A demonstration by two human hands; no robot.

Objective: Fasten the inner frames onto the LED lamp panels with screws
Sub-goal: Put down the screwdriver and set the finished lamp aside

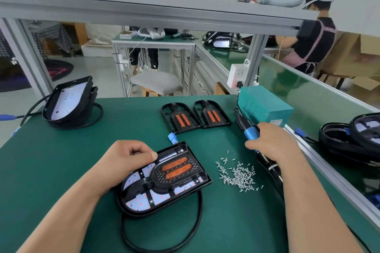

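The LED lamp panel [141, 201] lies near the middle of the green surface [61, 160], toward its near edge, with an inner frame [174, 172] seated in it. The left hand [131, 156] curls over the panel's far left rim, thumb on the frame. The right hand [271, 144] grips a blue electric screwdriver [251, 132] near the right edge. A loose heap of screws [238, 174] lies between panel and right forearm. Two spare frames [181, 117] sit side by side beyond it, beside a teal power box [263, 107]. Stacked panels [67, 102] occupy the far left corner; more stacked housings [353, 139] lie past the right edge. The panel's black cable [160, 232] loops toward the near edge.
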